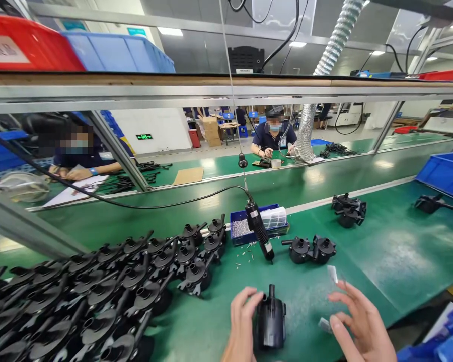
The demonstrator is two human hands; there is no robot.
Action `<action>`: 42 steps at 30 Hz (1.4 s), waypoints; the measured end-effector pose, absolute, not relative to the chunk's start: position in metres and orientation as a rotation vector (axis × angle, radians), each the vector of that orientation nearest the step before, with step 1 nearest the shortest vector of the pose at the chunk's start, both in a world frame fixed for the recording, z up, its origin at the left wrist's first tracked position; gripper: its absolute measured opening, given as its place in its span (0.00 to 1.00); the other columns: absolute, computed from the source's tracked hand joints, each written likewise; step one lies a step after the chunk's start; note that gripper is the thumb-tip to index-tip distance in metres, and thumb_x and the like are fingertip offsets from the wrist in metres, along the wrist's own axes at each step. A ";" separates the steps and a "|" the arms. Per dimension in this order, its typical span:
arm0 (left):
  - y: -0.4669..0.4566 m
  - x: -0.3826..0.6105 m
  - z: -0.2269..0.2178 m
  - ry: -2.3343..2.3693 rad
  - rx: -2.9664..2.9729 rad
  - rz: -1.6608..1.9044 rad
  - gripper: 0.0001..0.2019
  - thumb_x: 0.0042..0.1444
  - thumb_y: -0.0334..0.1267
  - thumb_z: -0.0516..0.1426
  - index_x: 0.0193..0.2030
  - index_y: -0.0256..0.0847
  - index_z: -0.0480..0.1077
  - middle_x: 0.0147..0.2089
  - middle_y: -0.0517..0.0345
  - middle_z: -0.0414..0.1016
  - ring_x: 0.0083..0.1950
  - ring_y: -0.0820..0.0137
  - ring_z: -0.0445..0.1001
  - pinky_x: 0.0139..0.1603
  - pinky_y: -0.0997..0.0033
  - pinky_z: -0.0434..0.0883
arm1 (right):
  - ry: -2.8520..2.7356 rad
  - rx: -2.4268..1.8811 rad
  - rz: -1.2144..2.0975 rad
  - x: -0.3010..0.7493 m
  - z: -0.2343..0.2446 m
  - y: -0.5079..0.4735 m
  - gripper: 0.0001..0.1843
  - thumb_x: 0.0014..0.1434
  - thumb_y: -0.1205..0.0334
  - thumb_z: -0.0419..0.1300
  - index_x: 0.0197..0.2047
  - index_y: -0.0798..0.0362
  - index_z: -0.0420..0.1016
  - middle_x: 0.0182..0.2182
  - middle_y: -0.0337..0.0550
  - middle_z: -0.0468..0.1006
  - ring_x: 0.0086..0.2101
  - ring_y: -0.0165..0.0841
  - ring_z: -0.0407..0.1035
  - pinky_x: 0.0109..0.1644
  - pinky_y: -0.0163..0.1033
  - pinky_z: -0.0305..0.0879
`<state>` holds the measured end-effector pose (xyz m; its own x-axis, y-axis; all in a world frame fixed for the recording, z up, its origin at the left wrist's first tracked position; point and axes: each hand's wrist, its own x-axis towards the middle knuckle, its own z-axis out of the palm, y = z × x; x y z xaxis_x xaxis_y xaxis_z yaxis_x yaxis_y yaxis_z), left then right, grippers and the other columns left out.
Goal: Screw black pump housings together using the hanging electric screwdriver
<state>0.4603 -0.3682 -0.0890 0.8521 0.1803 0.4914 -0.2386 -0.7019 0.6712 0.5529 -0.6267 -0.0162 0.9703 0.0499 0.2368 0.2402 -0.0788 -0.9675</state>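
Left grip and right grip cut off below, red bin at left, its lettering blurred.

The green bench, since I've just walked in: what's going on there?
The left hand is at an upright black part; the right hand, apart from it, has two small pale pieces at its fingertips. More black parts crowd the bench on the left; a screwdriver hangs by a blue tray.
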 end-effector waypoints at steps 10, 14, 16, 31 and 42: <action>-0.374 0.486 -0.063 -0.128 1.847 0.595 0.28 0.56 0.29 0.67 0.62 0.50 0.71 0.57 0.50 0.77 0.57 0.60 0.80 0.59 0.64 0.79 | -0.514 -1.467 0.175 0.545 -0.023 -0.589 0.29 0.81 0.52 0.55 0.80 0.27 0.56 0.76 0.54 0.61 0.61 0.50 0.73 0.43 0.47 0.83; -0.374 0.484 -0.064 -0.080 1.835 0.601 0.28 0.56 0.29 0.69 0.62 0.51 0.71 0.58 0.50 0.76 0.59 0.59 0.80 0.60 0.64 0.79 | -0.605 -1.515 0.221 0.541 -0.027 -0.572 0.31 0.82 0.52 0.51 0.82 0.28 0.49 0.77 0.55 0.58 0.63 0.51 0.71 0.48 0.51 0.82; -0.373 0.484 -0.063 -0.100 1.833 0.609 0.28 0.58 0.30 0.69 0.63 0.51 0.70 0.58 0.50 0.76 0.60 0.60 0.79 0.60 0.64 0.79 | -0.637 -1.539 0.233 0.542 -0.026 -0.565 0.30 0.82 0.53 0.49 0.82 0.29 0.48 0.77 0.55 0.57 0.63 0.49 0.70 0.50 0.51 0.81; -0.374 0.486 -0.057 -0.172 1.863 0.628 0.25 0.64 0.31 0.65 0.65 0.51 0.66 0.59 0.49 0.73 0.61 0.62 0.77 0.61 0.66 0.78 | -0.701 -1.664 0.238 0.544 -0.027 -0.553 0.31 0.82 0.56 0.46 0.83 0.32 0.48 0.77 0.58 0.54 0.54 0.43 0.75 0.54 0.50 0.82; -0.375 0.487 -0.064 -0.171 1.867 0.668 0.26 0.64 0.32 0.65 0.66 0.50 0.64 0.59 0.49 0.73 0.60 0.61 0.77 0.60 0.63 0.79 | -0.708 -1.711 0.280 0.540 -0.023 -0.549 0.30 0.83 0.54 0.45 0.82 0.31 0.45 0.78 0.57 0.50 0.49 0.40 0.76 0.57 0.54 0.80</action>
